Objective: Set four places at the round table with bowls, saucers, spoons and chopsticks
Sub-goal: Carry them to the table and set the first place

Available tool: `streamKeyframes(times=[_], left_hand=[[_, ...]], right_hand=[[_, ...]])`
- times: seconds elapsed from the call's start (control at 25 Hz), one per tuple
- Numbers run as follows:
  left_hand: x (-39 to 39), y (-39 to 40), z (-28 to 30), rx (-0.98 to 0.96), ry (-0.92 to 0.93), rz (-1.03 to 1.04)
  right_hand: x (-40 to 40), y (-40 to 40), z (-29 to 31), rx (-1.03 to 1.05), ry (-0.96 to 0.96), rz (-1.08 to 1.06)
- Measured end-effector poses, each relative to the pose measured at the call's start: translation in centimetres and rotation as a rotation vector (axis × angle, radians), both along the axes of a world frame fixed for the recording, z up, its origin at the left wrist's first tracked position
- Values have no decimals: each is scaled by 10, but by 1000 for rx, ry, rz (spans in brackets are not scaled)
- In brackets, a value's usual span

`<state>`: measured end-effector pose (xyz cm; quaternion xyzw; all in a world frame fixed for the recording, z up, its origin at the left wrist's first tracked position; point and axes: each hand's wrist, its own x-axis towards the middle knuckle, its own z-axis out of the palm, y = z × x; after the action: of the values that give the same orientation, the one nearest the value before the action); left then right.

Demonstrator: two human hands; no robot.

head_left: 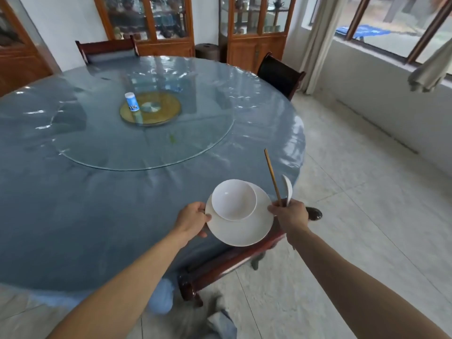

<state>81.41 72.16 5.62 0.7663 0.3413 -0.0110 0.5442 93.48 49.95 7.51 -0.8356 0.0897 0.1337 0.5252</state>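
Observation:
My left hand [192, 220] grips the left rim of a white saucer [241, 230], held over the near right edge of the round table [102, 206]. A white bowl [234, 199] sits on the saucer, toward its far side. My right hand [289, 215] is closed around brown chopsticks [272, 176] and a white spoon [287, 188], both pointing up and away. Its fingers also touch the saucer's right rim.
A glass turntable [144, 140] covers the table's middle, with a white-and-blue canister [132, 102] near its yellow hub. Dark wooden chairs stand at the near right [234, 263], far right [281, 74] and far side [107, 48]. Tiled floor lies to the right.

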Motion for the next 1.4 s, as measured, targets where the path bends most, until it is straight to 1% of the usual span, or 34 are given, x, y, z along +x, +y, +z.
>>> streamKeyframes(times=[0.12,0.36,0.6,0.76,1.04,1.2,1.4], left_hand=[[27,29,-10,130,56,-55],[62,75,-40,237,150,-10],[81,98,-81,256,286,78],[83,96,-99,202,320,129],[92,70,-116,134,399,281],[91,54,-116,155,464,340],[89,45,-121,189,492,372]], right_hand=[[37,35,-11,-41,18,28],[96,97,-44,-76,117,118],[133,142,-93,-125,199,230],[142,149,-108,-166,189,285],[166,142,-134,-229,249,460],[166,132,-143,-236,271,538],[163,128,-151,-255,267,564]])
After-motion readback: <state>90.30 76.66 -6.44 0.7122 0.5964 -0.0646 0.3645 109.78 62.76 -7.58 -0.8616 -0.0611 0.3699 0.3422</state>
